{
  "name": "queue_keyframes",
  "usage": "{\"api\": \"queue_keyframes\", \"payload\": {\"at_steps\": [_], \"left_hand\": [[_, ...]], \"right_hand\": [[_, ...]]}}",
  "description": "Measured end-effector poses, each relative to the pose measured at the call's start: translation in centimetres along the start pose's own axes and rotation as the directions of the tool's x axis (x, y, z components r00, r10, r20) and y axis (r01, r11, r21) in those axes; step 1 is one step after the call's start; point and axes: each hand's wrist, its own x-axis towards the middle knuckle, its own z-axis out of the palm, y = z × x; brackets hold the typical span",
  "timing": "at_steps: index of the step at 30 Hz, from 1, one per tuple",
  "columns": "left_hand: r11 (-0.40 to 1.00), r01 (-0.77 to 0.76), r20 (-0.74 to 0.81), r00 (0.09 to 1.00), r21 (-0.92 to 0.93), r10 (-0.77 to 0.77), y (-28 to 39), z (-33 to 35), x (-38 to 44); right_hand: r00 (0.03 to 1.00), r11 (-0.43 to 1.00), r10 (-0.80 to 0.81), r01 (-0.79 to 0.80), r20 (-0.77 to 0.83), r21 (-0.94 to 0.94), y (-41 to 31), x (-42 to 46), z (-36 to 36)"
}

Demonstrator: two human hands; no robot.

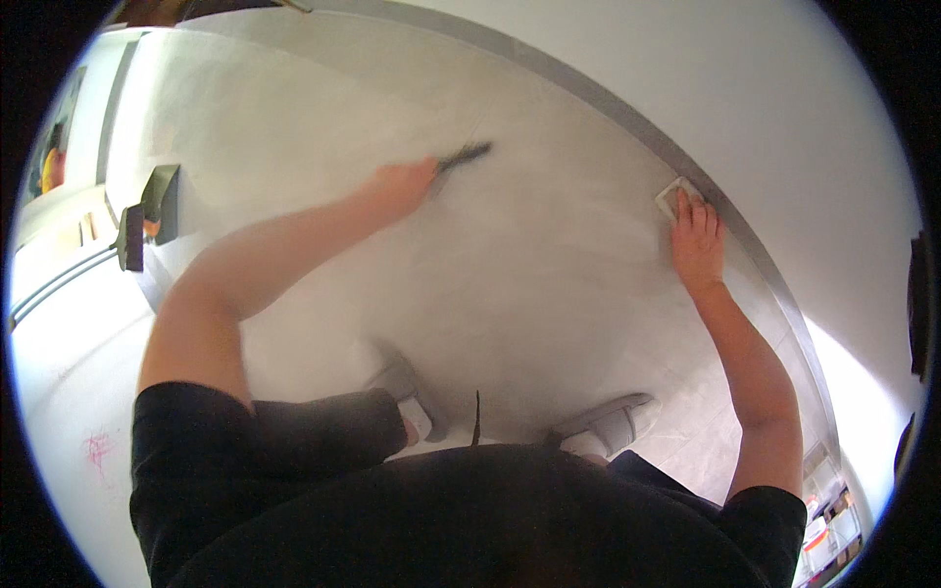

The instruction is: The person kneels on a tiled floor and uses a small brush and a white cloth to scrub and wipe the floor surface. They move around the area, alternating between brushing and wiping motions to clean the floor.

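My left hand (pixel 408 184) reaches out over the grey floor (pixel 470 294), closed around a dark, narrow hand tool (pixel 464 156). Motion blurs the tool, so its exact kind cannot be made out. Off to the right, my right hand (pixel 697 246) presses a pale, squarish pad (pixel 669 200), perhaps a sponge or folded cloth, onto the floor beside the grey skirting board (pixel 647 140). My fingers cover part of that pad.
A broom (pixel 131 237) and a long-handled dustpan (pixel 162 202) stand at the left by a white wall (pixel 73 367) with red scribbles. Another white wall (pixel 794 147) rises at right. My slippers (pixel 412 389) are on the floor below me. Small items fill a shelf (pixel 827 522) at lower right.
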Motion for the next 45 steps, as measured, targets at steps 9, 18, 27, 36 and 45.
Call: {"api": "queue_keyframes", "payload": {"at_steps": [9,18,27,36,45], "left_hand": [[0.984,0.177,0.287,0.944,-0.028,-0.162,1.7,1.5,-5.3],[0.914,0.267,0.055,0.963,-0.304,-0.263,4.8,-1.6,2.5],[0.996,0.07,0.081,0.995,-0.057,-0.065,1.1,3.1,-2.2],[0.972,0.185,0.107,0.98,-0.144,-0.171,3.9,-0.8,4.6],[0.993,0.116,0.119,0.986,0.006,-0.116,2.9,-0.1,2.1]], "right_hand": [[1.0,1.0,0.022,-0.022,-0.012,0.007,0.0,-0.5,0.4],[1.0,1.0,-0.016,0.016,-0.015,-0.027,-0.3,-0.1,0.8],[0.997,1.0,0.01,-0.008,-0.079,0.02,-0.3,0.0,1.0],[0.999,1.0,-0.024,0.024,-0.03,0.011,-0.5,0.5,0.5],[0.997,1.0,0.024,-0.024,-0.074,0.007,-1.0,0.3,0.6]]}}
